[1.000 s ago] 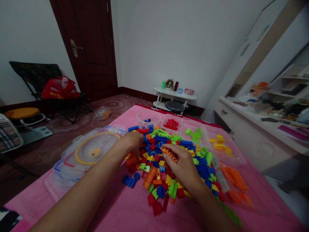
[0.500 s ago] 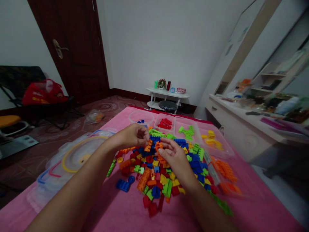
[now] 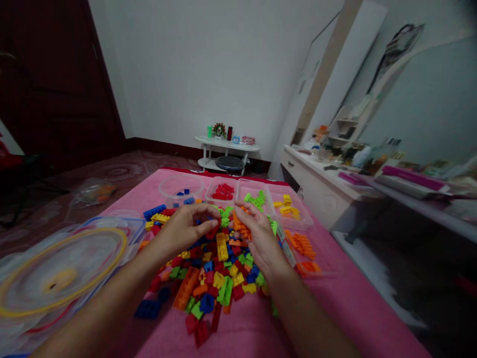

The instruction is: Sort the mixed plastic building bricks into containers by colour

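A heap of coloured toy bricks [image 3: 208, 268] lies on the pink cloth [image 3: 335, 303]. Over the heap's far side my right hand [image 3: 257, 238] is curled around several orange bricks [image 3: 240, 227]. My left hand [image 3: 186, 228] is just to its left, fingers pinched together near the right hand's bricks; what it grips is too small to name. Behind the heap stand clear tubs: a round one with blue bricks [image 3: 181, 188], one with red bricks [image 3: 223, 191], one with green bricks [image 3: 256, 198], one with yellow bricks [image 3: 285, 206] and one with orange bricks [image 3: 302, 246].
Stacked clear lids with coloured rims [image 3: 59, 268] lie at the left. A white dresser [image 3: 320, 189] and a cluttered shelf [image 3: 410, 181] run along the right. A small white table [image 3: 227, 149] stands by the far wall. A dark door [image 3: 48, 89] is at the left.
Both hands rose from the heap and came together, the right taking orange bricks. The view swung right, so the door and chair slid off to the left.
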